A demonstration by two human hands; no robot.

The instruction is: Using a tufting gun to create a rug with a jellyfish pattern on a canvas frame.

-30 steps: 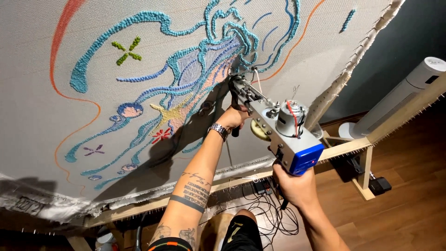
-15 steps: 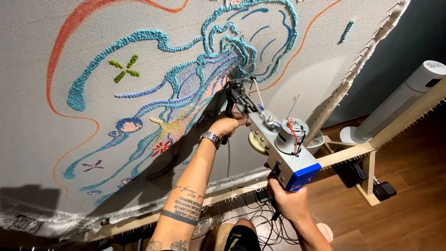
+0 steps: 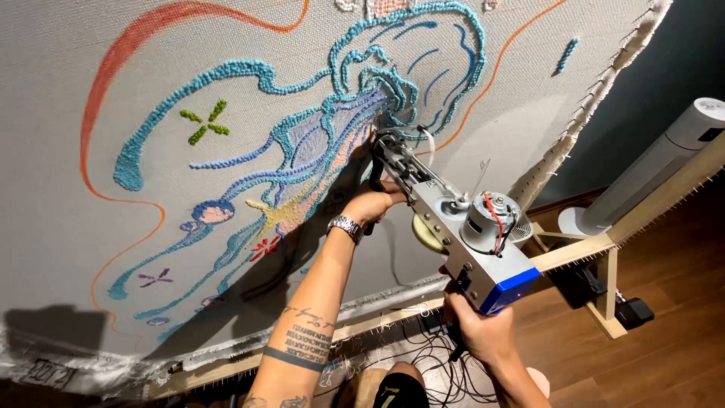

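A tufting gun, silver with a blue rear block and an exposed motor, is pressed tip-first against a stretched grey cloth. My left hand, a watch on its wrist, grips the gun's front handle under the needle end. My right hand holds the rear grip below the blue block. The needle touches the cloth at a tufted blue jellyfish design, beside pale purple and peach yarn fill.
The cloth is nailed on a wooden frame with spiked edges. A white tower fan stands at the right on a wood floor. Black cables lie tangled under the frame. Orange outlines and small green and purple marks are on the cloth.
The gun and both hands have shifted slightly up and right along the jellyfish's body, and the view has moved closer to the cloth.
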